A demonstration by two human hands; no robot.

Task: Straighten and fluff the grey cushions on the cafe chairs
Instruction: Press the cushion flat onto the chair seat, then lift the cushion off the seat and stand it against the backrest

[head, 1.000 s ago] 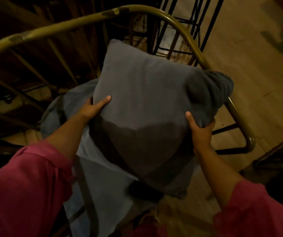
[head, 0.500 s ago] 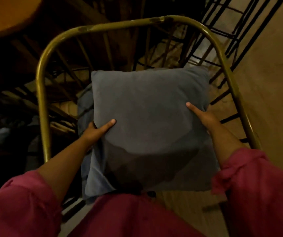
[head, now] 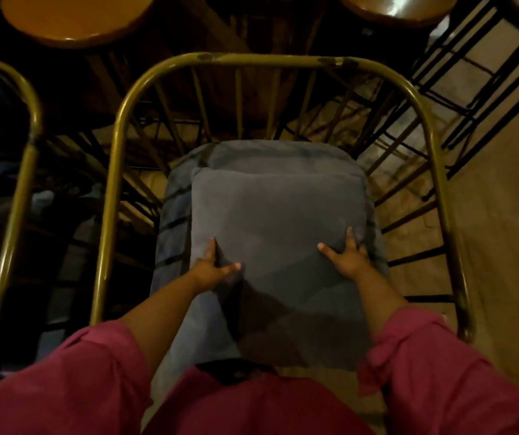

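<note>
A grey square cushion (head: 277,215) lies flat on the seat of a cafe chair with a curved brass-coloured tube frame (head: 270,59). Under it a second grey seat cushion (head: 173,221) shows along the left and far edges. My left hand (head: 212,266) grips the top cushion's left edge, thumb on top. My right hand (head: 347,257) holds its right side, fingers spread over the fabric. Pink sleeves cover both forearms.
Two round wooden tabletops (head: 76,17) (head: 399,9) sit beyond the chair back. Another brass chair frame (head: 16,196) stands at the left. Black metal wire furniture (head: 459,89) is at the far right, on a tan floor (head: 502,215).
The cushion, held up and tilted a second ago, has come down flat and square onto the seat cushion. Both hands slid toward its near corners, and the view shifted to centre the chair.
</note>
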